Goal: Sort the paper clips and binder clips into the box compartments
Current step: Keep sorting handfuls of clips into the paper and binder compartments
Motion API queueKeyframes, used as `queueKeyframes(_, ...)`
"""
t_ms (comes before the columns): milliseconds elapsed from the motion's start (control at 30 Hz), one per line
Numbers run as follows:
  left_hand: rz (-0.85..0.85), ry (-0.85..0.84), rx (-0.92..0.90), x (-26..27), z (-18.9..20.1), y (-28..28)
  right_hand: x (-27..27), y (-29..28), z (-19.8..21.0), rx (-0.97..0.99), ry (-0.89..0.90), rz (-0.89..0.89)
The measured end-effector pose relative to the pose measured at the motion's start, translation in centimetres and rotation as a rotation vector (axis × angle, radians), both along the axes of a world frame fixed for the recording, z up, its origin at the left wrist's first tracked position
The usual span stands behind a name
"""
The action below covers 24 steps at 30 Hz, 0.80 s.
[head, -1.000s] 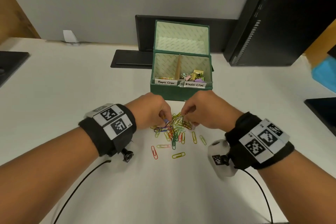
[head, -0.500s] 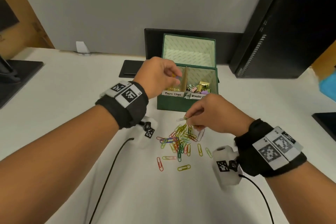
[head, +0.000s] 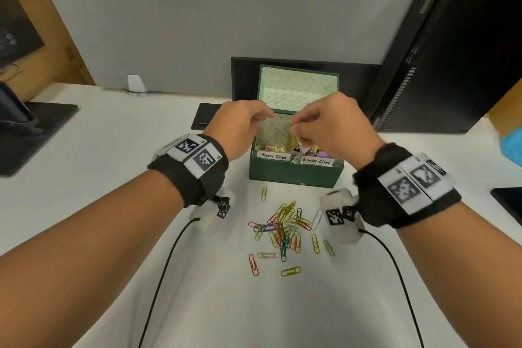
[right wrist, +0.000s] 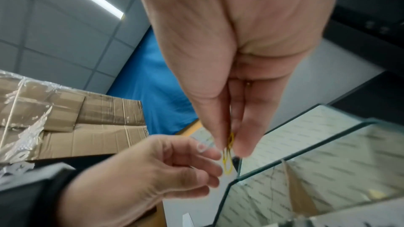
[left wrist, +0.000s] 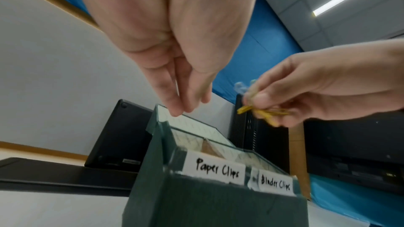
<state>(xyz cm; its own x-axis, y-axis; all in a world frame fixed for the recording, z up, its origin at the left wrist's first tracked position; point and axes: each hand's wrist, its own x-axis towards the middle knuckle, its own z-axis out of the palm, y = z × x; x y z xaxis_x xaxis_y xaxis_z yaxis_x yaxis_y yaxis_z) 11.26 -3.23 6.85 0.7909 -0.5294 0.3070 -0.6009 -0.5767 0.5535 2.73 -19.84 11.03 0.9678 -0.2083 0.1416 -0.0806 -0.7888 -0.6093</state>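
Note:
The green box point(head: 296, 175) stands open, with the labels "Paper Clips" point(head: 273, 156) on its left compartment and "Binder Clips" point(head: 316, 161) on its right. Binder clips point(head: 310, 149) lie in the right one. My right hand point(head: 293, 125) hovers over the divider and pinches yellow paper clips point(left wrist: 262, 112), which also show in the right wrist view as yellow paper clips point(right wrist: 228, 153). My left hand point(head: 268, 116) hangs above the left compartment with loosely curled fingers point(left wrist: 174, 103) that hold nothing. A pile of coloured paper clips point(head: 285, 229) lies on the white table in front of the box.
A black tablet point(head: 207, 119) lies left of the box, and a dark monitor point(head: 305, 76) stands behind it. A black computer tower point(head: 452, 59) rises at the right. A monitor base point(head: 28, 133) sits at the far left. Two wrist-camera cables point(head: 169, 257) trail over the near table.
My right hand has risen from the pile to the box with yellow paper clips. My left hand stays over the paper clip compartment, now holding nothing.

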Motion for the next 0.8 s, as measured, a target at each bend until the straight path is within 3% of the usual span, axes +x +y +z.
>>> queueKeyframes(167, 0.071, -0.009, 0.038, -0.8, 0.2, 1.1, 4.0, 1.6, -1.1, -0.132, -0.034, -0.033)
queueKeyframes(333, 0.105, 0.114, 0.288, -2.4, -0.5, 2.0, 4.7, 2.3, -2.2, -0.35, 0.248, 0.13)
queueKeyframes(433, 0.012, 0.169, 0.404, -3.2, -1.5, 1.9, 3.7, 1.9, -1.8, -0.284, 0.182, 0.119)
queueKeyframes(600, -0.298, 0.142, 0.589, -4.2, -3.9, 0.5, 0.0, 1.1, -1.4, -0.168, 0.033, 0.096)
queueKeyframes(700, -0.381, 0.079, 0.674, -4.1, -5.2, -0.1, -2.9, 0.5, -2.2, -0.125, 0.204, 0.192)
queueKeyframes(800, -0.387, 0.05, 0.7, -3.8, -5.6, -0.2, -4.7, -1.1, -4.1, -0.224, 0.45, 0.281)
